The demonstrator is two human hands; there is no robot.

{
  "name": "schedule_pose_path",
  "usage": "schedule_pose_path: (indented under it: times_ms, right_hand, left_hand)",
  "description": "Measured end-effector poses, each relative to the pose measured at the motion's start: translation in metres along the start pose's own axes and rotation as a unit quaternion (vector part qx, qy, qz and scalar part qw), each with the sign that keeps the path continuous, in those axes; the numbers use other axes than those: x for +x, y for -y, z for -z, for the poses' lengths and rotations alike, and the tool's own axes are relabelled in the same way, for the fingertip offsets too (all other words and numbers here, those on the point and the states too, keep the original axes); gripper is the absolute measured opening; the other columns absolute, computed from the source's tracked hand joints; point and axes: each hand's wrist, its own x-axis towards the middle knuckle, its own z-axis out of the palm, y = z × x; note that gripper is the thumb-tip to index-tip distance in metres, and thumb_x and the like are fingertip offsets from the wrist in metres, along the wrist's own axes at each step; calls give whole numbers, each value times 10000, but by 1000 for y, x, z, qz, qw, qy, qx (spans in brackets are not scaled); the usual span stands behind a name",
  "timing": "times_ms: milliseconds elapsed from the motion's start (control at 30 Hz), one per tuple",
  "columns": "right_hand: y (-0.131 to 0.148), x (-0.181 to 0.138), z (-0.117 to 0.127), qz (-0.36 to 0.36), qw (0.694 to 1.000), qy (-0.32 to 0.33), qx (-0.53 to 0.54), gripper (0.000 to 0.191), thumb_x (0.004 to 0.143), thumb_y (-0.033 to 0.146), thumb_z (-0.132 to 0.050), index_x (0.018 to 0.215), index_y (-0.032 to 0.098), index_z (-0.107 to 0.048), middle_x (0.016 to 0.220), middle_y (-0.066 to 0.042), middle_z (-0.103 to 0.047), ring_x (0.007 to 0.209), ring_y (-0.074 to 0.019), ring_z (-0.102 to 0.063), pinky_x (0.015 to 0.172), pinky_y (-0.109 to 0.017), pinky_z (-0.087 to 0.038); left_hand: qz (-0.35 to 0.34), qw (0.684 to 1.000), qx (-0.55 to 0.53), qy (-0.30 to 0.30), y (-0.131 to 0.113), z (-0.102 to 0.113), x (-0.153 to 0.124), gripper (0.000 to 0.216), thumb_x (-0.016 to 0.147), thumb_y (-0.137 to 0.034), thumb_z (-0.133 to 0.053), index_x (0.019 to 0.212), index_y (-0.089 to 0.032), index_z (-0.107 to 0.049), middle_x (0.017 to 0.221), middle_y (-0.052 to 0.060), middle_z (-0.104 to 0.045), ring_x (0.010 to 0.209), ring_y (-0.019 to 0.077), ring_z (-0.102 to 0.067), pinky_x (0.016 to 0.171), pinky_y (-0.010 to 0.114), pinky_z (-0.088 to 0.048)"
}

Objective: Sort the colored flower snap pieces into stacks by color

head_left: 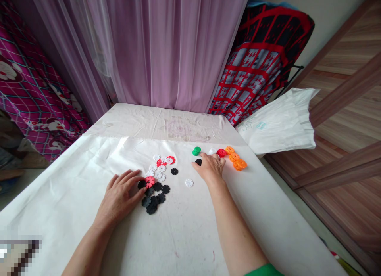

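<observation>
My left hand [121, 193] rests on the white cloth with its fingers stretched and thumb apart, at the left edge of a cluster of notched plastic discs. A red disc [150, 181] lies by its fingertips, with black discs [152, 204] nearer me and white discs [161, 169] beyond. More red discs [170, 160] lie at the far end of the cluster. Spread over the right group is my right hand [210, 167], its thumb beside a black disc [198, 161]. White discs [212, 151] and red discs [221, 153] show just past its fingers, partly hidden.
Green discs [196, 150] and orange discs [233, 157] sit around the right hand. Between the groups lie a lone black disc [174, 171] and a white disc [189, 183]. A white bag [279, 123] hangs over the table's right edge; a purple curtain [166, 50] borders the far edge.
</observation>
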Motion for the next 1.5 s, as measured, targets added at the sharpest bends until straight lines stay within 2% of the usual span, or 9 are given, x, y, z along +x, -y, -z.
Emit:
schedule_pose_path:
  times_ms: [300,600,733,833,933,1000,1100,1267,1500]
  right_hand:
    - [3,14,-2,30,998,42,-28,149,838,298,-656,894,213,-764,941,-155,-777,1109,-363,-586,914,-477,-308]
    - [-3,18,2,38,996,79,-27,257,823,328,-665,1040,223,-755,1071,-138,-763,1174,-337,-576,930,-448,-334]
    - [-12,15,5,31,998,55,-19,382,832,439,-690,1145,223,-730,1094,-136,-756,1186,-338,-570,949,-454,-333]
    - [-15,7,11,46,999,0,4,302,880,405,-656,1114,236,-742,1101,-106,-760,1180,-324,-565,955,-448,-340]
    - [-4,-6,14,103,993,-44,49,214,949,290,-562,1005,259,-766,1090,-61,-769,1104,-265,-588,920,-387,-374]
    - [11,-17,10,150,985,-31,74,219,956,268,-556,965,272,-775,1077,-44,-773,1064,-240,-600,894,-350,-398]
    - [38,-29,-3,181,980,15,76,193,924,367,-641,1004,256,-776,1075,-66,-769,1069,-255,-607,890,-344,-426]
    - [63,-36,-22,139,987,49,61,253,905,334,-640,1082,179,-733,1108,-122,-734,1064,-261,-641,882,-336,-451]
    - [64,-39,-32,100,985,56,129,240,860,286,-653,1087,211,-674,1106,-90,-731,1030,-229,-674,843,-306,-458]
  left_hand:
    - [8,1000,-2,17,-1,2,0,421,900,-612,-509,1138,-342,-728,1443,31,-634,1408,309,-495,1204,583,-273]
    - [5,1000,-4,15,-2,2,1,421,886,-608,-527,1136,-336,-728,1430,43,-644,1395,309,-508,1197,587,-280]
    - [0,1000,-7,7,-1,1,0,418,889,-601,-535,1141,-332,-732,1419,51,-651,1389,305,-510,1202,574,-278]
    - [4,1000,-7,9,-2,1,0,415,892,-601,-535,1147,-336,-727,1427,44,-646,1399,308,-502,1202,579,-273]
    - [7,1000,-8,11,-3,2,-1,400,895,-592,-536,1141,-339,-724,1430,38,-644,1404,308,-497,1202,584,-267]
    - [7,1000,-10,11,-4,2,-1,398,898,-588,-536,1143,-337,-724,1429,39,-644,1403,307,-499,1202,580,-269]
    - [6,1000,-12,10,-4,2,-1,403,897,-591,-540,1149,-336,-725,1430,41,-643,1400,310,-501,1200,576,-277]
    - [2,1000,-11,4,-3,1,0,403,896,-593,-541,1140,-335,-731,1429,44,-643,1394,312,-507,1205,579,-272]
    - [3,1000,-5,6,-3,1,0,399,891,-591,-543,1140,-343,-731,1428,37,-645,1391,306,-509,1208,568,-270]
